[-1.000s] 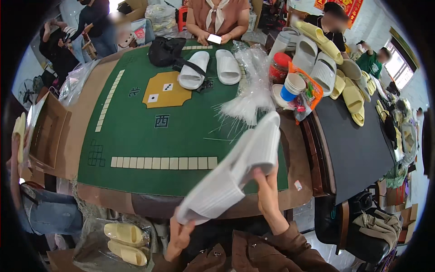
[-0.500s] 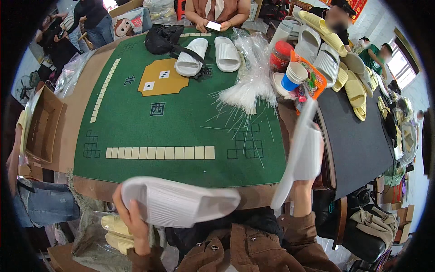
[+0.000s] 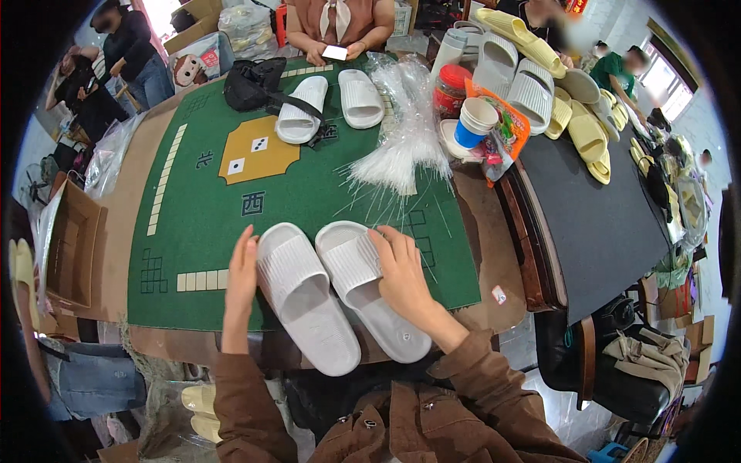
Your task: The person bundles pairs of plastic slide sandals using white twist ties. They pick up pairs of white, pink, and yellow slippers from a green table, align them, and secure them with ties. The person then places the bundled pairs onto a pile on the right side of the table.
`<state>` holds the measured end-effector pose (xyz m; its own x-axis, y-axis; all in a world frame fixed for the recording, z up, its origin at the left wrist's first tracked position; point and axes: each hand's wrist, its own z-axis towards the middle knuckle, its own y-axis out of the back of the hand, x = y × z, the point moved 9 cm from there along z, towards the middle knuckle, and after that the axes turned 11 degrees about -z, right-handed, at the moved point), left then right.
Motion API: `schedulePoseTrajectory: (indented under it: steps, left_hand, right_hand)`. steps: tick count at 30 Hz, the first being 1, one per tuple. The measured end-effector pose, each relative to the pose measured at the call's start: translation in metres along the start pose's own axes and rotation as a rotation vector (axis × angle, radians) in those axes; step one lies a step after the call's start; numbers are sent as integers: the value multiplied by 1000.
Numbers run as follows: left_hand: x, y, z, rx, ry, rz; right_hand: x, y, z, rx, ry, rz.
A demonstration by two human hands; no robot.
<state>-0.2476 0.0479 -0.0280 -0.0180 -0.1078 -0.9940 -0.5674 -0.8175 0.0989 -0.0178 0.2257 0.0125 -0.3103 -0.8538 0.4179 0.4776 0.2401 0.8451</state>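
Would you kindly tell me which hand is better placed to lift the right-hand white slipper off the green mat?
The right hand, probably: it lies flat on the right slipper, while the left hand rests against the outer edge of the left slipper.

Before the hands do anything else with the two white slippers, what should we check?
1. Both slippers lie side by side: left slipper, right slipper - ok.
2. Left hand rests flat against the left slipper's outer edge - ok.
3. Right hand lies on the right slipper - ok.
4. Heels stick out past the table edge - not ok.
5. Clear plastic strips lie close ahead - not ok.
6. Soles clean - cannot tell.
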Motion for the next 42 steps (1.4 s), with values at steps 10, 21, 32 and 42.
schedulePoseTrajectory:
  steps: [10,21,32,42]
  left_hand:
    - [-48,-69,-110,33,-441,541]
    - [-50,-150,-101,63,-456,844]
    - [-65,-174,-98,189,-487,851]
    - [-75,-186,-91,269,-642,695]
  right_hand:
    - [-25,34,37,-83,245,-258]
    - [-75,13,34,-84,192,-292]
    - [-130,82,19,-348,-131,-119]
    - [-42,174,-46,-556,-243,511]
